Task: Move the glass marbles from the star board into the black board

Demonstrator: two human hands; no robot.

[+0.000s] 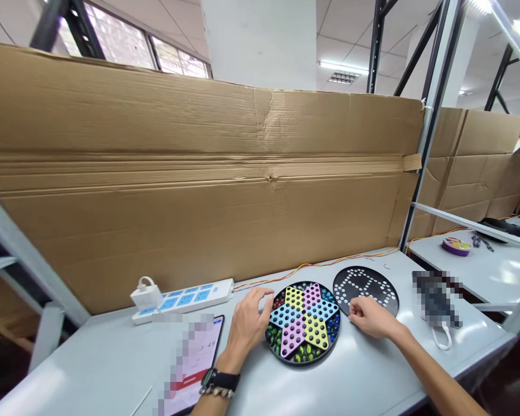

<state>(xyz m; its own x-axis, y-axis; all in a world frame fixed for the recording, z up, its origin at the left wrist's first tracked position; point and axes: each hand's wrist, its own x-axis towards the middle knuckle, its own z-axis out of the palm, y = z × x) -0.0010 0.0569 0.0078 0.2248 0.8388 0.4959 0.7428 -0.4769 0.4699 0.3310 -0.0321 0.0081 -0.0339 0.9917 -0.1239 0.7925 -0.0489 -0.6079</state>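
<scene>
A round black Chinese checkers board with a pastel star and several coloured marbles in its rim pockets lies on the grey table. My left hand rests on the board's left edge, its fingers curved against the rim. My right hand sits just right of the board, fingers curled inward, touching the near edge of a black round lid dotted with white holes. I cannot see anything inside the right hand.
A white power strip with a plugged charger lies at the left. A phone lies near my left wrist. Coloured wires run along a tall cardboard wall. A blurred object lies at the right.
</scene>
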